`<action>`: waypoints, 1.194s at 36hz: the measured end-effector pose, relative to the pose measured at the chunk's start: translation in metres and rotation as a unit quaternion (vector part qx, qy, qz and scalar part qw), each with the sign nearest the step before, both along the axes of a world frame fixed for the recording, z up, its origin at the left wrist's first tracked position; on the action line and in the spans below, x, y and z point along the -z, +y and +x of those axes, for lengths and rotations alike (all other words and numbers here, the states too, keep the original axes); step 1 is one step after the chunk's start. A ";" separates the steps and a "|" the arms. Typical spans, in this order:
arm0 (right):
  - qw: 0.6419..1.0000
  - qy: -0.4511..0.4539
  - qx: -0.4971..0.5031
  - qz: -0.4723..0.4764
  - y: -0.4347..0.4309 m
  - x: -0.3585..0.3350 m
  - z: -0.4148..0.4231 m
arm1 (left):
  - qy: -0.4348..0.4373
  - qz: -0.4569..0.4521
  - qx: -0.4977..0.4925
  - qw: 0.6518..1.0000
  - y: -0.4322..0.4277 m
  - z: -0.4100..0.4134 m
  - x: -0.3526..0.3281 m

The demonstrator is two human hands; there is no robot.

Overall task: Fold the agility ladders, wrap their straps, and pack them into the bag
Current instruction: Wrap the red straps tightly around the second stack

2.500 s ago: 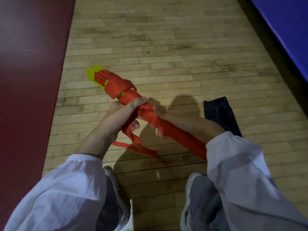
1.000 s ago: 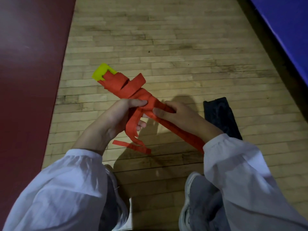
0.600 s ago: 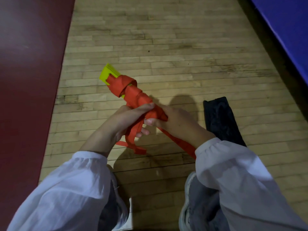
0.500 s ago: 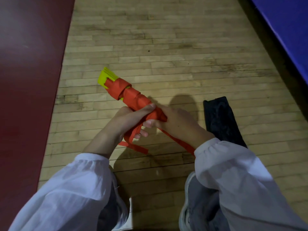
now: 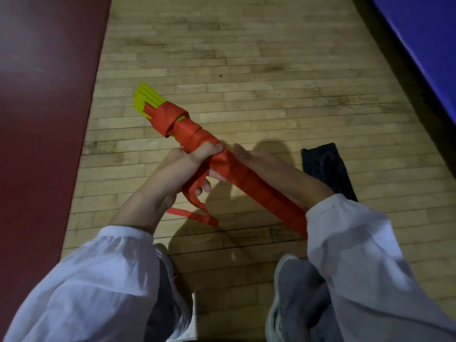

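A folded agility ladder [image 5: 259, 188], a bundle of yellow rungs wound in orange strap, slants from the upper left down to my right sleeve. Its yellow rung ends [image 5: 145, 99] stick out at the far tip. My left hand [image 5: 187, 164] grips the bundle near its middle, thumb over the top. A loose orange strap end [image 5: 195, 213] hangs below that hand toward the floor. My right hand [image 5: 261, 164] holds the bundle from the far side, fingers curled round it and the strap. A black bag [image 5: 328, 169] lies flat on the floor to the right.
Wooden gym floor [image 5: 246, 70] stretches ahead. A dark red floor area [image 5: 44, 95] borders it on the left, and a blue mat [image 5: 429, 40] runs along the upper right. My grey shoes [image 5: 291, 287] stand at the bottom.
More strap turns now cover the bundle's middle and lie tighter. My right hand has come round from the near side to the far side. The hanging strap end has shortened.
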State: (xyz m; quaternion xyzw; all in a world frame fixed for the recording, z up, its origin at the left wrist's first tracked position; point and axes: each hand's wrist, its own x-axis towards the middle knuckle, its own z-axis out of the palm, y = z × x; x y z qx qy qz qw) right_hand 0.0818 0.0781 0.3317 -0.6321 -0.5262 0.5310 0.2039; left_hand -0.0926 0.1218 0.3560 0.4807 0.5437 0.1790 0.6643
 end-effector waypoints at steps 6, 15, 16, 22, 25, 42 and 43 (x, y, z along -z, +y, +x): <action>0.987 0.130 -0.006 -0.098 -0.004 -0.002 0.007 | -0.006 0.001 0.007 1.000 0.005 -0.005 0.001; 0.990 0.102 0.004 -0.095 -0.001 -0.002 0.003 | -0.060 -0.056 0.021 0.996 0.010 -0.008 0.008; 0.992 0.094 0.007 -0.082 -0.002 -0.001 0.003 | -0.068 -0.071 0.023 0.995 0.011 -0.008 0.008; 1.000 -0.016 0.004 0.005 -0.003 0.007 -0.003 | -0.080 -0.109 0.004 0.991 0.014 -0.007 0.012; 0.998 -0.057 0.003 0.034 -0.004 0.013 -0.008 | -0.083 -0.117 -0.034 0.989 0.012 -0.007 0.014; 0.998 0.055 0.001 -0.019 -0.005 -0.003 0.007 | -0.132 -0.088 -0.063 0.985 0.013 -0.010 0.004; 0.998 0.050 -0.001 -0.028 -0.003 -0.002 0.009 | -0.140 -0.081 -0.057 0.985 0.013 -0.010 0.001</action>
